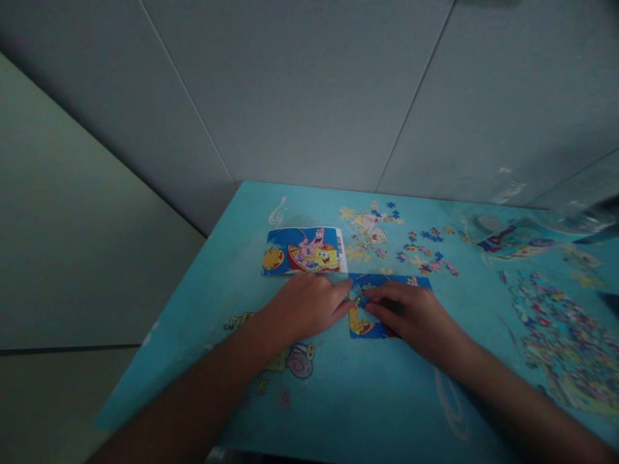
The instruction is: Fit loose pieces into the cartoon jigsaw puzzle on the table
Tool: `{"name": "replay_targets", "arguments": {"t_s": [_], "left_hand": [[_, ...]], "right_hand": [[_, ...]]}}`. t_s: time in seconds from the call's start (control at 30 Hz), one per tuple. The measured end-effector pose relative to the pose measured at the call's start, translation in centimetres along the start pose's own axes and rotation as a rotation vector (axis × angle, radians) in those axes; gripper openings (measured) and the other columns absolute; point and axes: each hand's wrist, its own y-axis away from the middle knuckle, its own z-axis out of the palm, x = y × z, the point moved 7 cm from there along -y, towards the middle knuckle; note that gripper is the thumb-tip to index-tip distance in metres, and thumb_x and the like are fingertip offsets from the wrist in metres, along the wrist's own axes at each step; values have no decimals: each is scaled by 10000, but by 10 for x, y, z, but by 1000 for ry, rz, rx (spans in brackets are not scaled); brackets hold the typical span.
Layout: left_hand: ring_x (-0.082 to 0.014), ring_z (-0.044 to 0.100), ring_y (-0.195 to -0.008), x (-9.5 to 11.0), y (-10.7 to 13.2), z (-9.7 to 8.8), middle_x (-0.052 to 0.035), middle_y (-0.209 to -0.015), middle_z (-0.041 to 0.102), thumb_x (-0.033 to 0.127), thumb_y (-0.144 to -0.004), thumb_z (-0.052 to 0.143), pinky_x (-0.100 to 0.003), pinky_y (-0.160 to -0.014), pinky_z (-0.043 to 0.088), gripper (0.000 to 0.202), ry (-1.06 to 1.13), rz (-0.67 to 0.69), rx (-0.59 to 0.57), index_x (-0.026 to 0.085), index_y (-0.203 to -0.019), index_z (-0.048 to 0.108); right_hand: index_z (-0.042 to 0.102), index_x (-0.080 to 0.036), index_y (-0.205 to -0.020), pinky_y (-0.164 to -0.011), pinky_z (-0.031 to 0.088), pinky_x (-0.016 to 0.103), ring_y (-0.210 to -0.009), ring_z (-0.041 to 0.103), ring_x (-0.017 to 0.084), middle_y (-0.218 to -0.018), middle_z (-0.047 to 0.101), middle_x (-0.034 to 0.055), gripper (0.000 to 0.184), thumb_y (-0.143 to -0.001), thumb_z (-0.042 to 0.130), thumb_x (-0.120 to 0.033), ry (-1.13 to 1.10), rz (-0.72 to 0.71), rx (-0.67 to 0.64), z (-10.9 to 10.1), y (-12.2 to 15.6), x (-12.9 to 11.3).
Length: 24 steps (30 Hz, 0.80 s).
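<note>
Your left forearm reaches in from near left; left hand (312,303) palm-down, fingers curled, index and thumb slightly parted at the left edge of the puzzle (360,327), grip can't be told. Your right hand (411,309) comes from near right, index and thumb nearly meeting over it; can't tell if they pinch a piece. Card (302,251) lies far left.

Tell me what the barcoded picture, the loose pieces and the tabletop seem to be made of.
Barcoded picture: likely paper or thin card, smooth, judging by its thin edge and printed face.
Loose pieces: probably printed cardboard, being small, flat and knobbed; their finish is too blurred to tell.
Tabletop: perhaps laminate or a plastic cover, smooth and flat with printed cartoons.
</note>
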Motion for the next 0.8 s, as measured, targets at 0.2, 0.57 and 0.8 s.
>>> {"name": "replay_targets", "arguments": {"t_s": [0.2,0.57,0.8], "left_hand": [[-251,697,-713,0,0,0,-95,-854,726,463,-1007,463,-342,-598,511,418,-7,-2,3,212,-1303,618],[-246,695,-714,-1,1,1,-101,-855,725,467,-1005,470,-345,-625,524,436,4,-14,-16,211,-1332,602],[-257,700,-728,0,0,1,-109,-890,729,463,-1005,468,-363,-633,530,433,7,-12,-25,213,-1332,602]], "right_hand": [[730,-265,-1100,-658,523,284,-713,656,145,-884,697,9,187,-940,633,-259,-24,-29,-12,0,0,1],[744,-284,-1139,-749,532,292,-825,649,145,-1004,665,39,306,-958,528,-167,-62,-91,24,-11,-1,-6],[714,-278,-1194,-771,538,310,-882,664,176,-1030,696,51,284,-967,551,-233,-57,-48,86,-13,-3,-6]]}}
